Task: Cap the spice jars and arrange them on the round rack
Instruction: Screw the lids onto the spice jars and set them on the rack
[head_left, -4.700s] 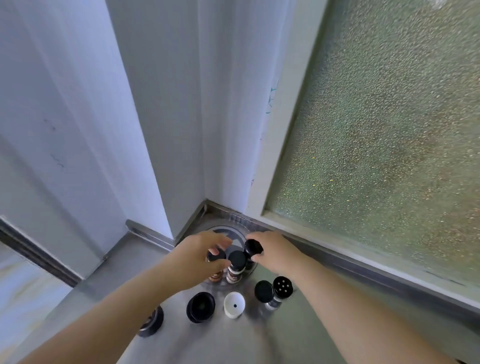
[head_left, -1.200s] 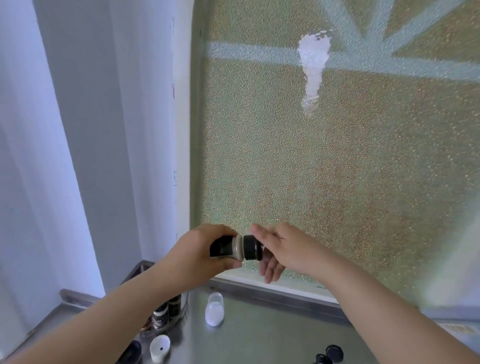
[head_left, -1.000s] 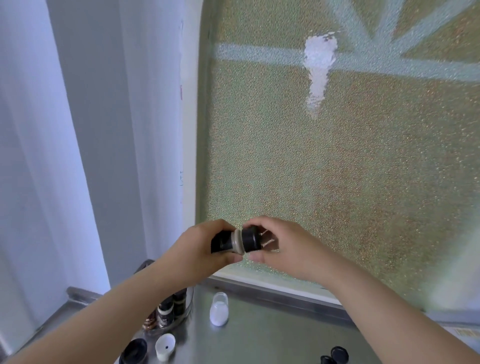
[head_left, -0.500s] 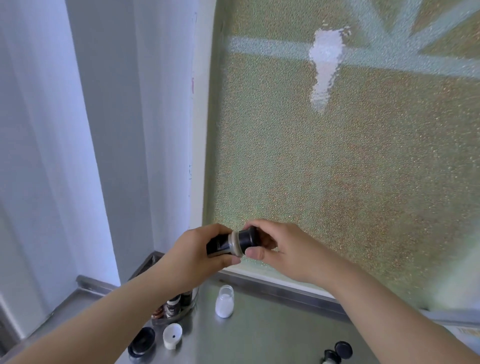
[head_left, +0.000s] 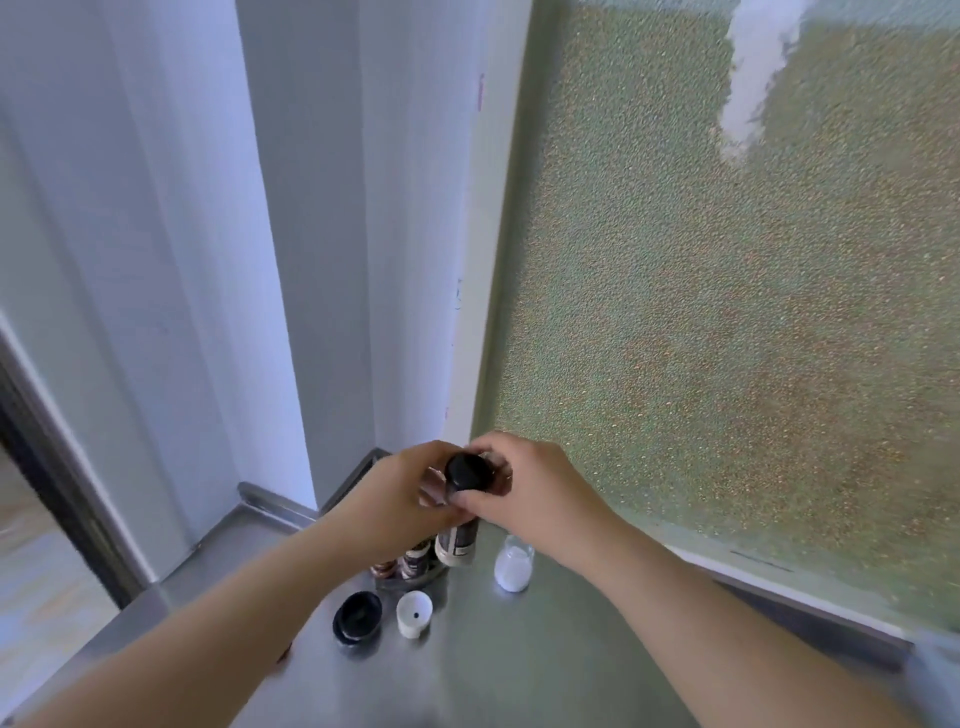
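I hold a spice jar (head_left: 457, 543) upright above the steel counter, near the round rack (head_left: 410, 577). My left hand (head_left: 395, 499) grips the jar's body. My right hand (head_left: 524, 488) pinches the black cap (head_left: 469, 472) on its top. Two capped jars (head_left: 415, 558) stand in the rack, mostly hidden behind my left wrist. An uncapped jar of white powder (head_left: 513, 564) stands on the counter to the right of the rack. A loose black cap (head_left: 357, 616) and a loose white cap (head_left: 414, 613) lie in front of the rack.
The steel counter (head_left: 493, 660) runs into a corner between a white wall panel (head_left: 322, 249) on the left and a frosted green window (head_left: 727, 312) at the back. A raised steel lip (head_left: 270, 501) edges the counter at the wall.
The jar has swung from lying sideways between my hands to standing upright, and it has come down toward the rack. My right hand stays on its cap. The view has tilted downward.
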